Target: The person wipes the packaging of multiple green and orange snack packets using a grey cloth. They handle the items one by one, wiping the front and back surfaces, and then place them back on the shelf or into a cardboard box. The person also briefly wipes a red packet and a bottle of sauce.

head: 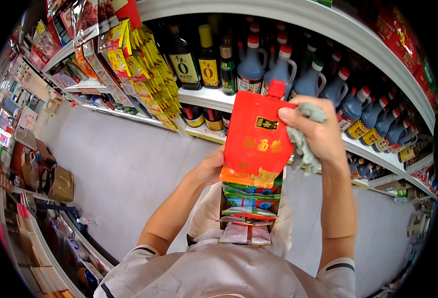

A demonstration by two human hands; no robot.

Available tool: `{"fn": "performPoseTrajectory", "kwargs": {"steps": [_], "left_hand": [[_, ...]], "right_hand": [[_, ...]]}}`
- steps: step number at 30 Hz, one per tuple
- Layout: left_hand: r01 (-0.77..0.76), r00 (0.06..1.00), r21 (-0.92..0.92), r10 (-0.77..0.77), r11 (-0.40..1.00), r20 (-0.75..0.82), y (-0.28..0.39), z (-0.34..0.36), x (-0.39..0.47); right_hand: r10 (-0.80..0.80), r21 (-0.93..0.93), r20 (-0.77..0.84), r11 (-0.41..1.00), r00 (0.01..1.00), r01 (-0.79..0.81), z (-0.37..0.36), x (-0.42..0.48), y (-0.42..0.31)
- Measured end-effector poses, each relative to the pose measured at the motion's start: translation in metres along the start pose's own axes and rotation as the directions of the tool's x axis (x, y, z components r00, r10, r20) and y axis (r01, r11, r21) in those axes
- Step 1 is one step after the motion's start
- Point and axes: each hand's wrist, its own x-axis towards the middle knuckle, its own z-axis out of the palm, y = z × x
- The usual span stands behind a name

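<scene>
A red spouted pouch point(256, 138) with a red screw cap is held up before me, its printed front showing. My right hand point(314, 128) grips its upper right edge, thumb on the front, and also holds a crumpled grey-green cloth point(302, 145) that hangs down beside the pouch. At the pouch's lower left edge is my left hand point(211, 165); its fingers are partly hidden behind the pouch. Below the pouch, a box of upright sachets point(252, 203) rests at my lap, the rearmost ones covered by the pouch.
Shelves point(200, 97) ahead carry dark glass bottles point(184, 61) and several handled plastic jugs point(251, 65). Strips of yellow sachets point(144, 74) hang at the left of the shelf. A brown paper bag point(61, 183) stands at the far left, near a plastic bottle point(83, 221) on the floor.
</scene>
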Motion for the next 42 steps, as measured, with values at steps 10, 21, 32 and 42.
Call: {"fn": "performPoseTrajectory", "kwargs": {"steps": [10,21,32,42], "left_hand": [[0.055,0.969,-0.231,-0.107,0.971,-0.221,-0.022,0.014,-0.013],[-0.039,0.98,-0.369,-0.037,0.929,-0.195,-0.056,-0.013,-0.029],[0.088,0.958,-0.196,-0.136,0.977,-0.251,-0.041,0.015,-0.021],[-0.062,0.979,0.454,0.142,0.889,-0.145,0.028,0.021,0.015]], "right_hand": [[0.05,0.396,-0.284,0.916,0.958,0.07,0.016,-0.003,0.041],[-0.207,-0.528,0.386,0.75,0.899,0.399,0.079,-0.073,0.07],[-0.316,-0.625,0.158,0.701,0.935,0.343,0.037,0.026,0.111],[-0.031,0.039,0.091,0.999,0.995,0.028,0.004,0.003,0.048]]}}
